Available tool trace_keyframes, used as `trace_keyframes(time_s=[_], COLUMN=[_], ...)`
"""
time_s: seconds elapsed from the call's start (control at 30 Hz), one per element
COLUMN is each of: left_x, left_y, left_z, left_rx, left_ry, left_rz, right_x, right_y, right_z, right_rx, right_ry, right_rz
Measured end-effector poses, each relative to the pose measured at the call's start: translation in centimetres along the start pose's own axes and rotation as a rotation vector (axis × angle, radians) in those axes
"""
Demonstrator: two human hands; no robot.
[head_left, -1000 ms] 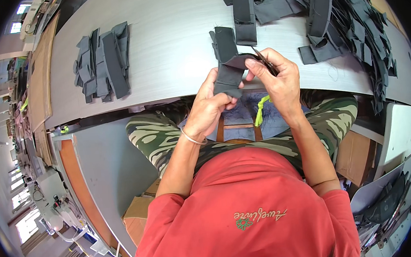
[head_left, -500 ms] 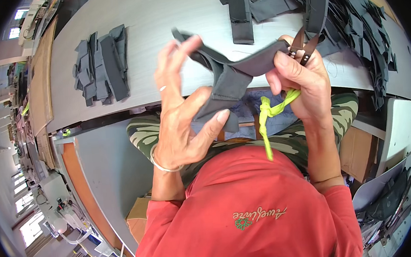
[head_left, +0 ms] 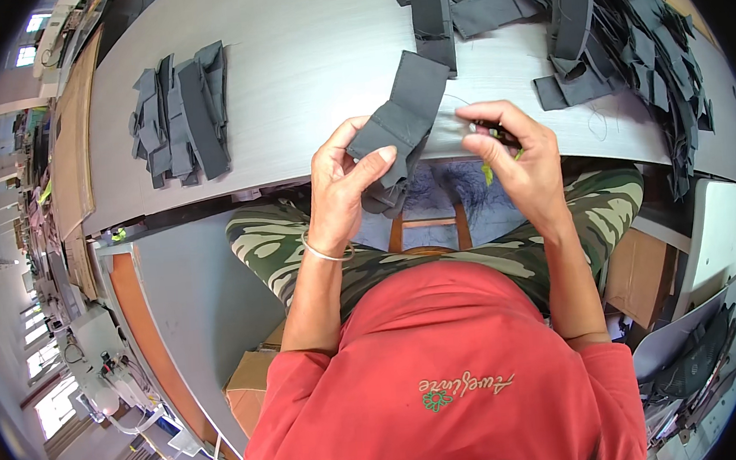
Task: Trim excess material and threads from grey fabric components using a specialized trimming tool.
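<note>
Between the thumb and fingers of my left hand is a dark grey fabric strip. It is folded, with stitched seams across it; one end points up and away, and the rest hangs below my thumb. To its right, my right hand curls around dark thread snips, mostly hidden in the palm. A bit of the yellow-green tie on the snips shows under the fingers. The thumb and forefinger are bent toward each other beside the fabric, and a thin loose thread runs near their tips.
On the table, a small stack of grey strips lies at left. A large heap of similar strips fills the far right and hangs over the front edge. Cardboard boxes stand below, beside my legs.
My right hand has let go of the fabric's end and drawn the snips back into the palm. My left hand has moved slightly right and now grips the fabric, which points upward.
</note>
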State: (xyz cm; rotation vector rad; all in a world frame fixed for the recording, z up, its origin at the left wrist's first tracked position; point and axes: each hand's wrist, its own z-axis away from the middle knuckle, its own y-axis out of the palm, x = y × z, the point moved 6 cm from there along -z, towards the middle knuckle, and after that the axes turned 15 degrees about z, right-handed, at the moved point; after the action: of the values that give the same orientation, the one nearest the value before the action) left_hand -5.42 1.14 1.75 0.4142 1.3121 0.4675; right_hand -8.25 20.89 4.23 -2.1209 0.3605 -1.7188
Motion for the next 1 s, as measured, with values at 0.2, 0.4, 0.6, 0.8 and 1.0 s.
trace_keyframes(time_s=[0.2,0.4,0.6,0.8,1.0], left_x=[0.5,0.6,0.9,1.0,0.8], left_y=[0.3,0.3,0.1,0.1,0.6], left_z=[-0.1,-0.1,0.0,0.1,0.4], left_rx=[0.002,0.010,0.015,0.032,0.059], left_ry=[-0.021,-0.030,-0.061,-0.051,-0.005], left_rz=[-0.054,-0.050,-0.021,-0.047,-0.183], right_x=[1.6,2.3,1.2,1.3,1.3], right_y=[0.7,0.8,0.5,0.1,0.8], right_z=[0.3,0.3,0.5,0.0,-0.3], right_rx=[0.047,0.034,0.044,-0.145,-0.182], right_ry=[-0.198,-0.296,-0.245,-0.101,-0.337], right_rz=[0.346,0.452,0.280,0.035,0.561])
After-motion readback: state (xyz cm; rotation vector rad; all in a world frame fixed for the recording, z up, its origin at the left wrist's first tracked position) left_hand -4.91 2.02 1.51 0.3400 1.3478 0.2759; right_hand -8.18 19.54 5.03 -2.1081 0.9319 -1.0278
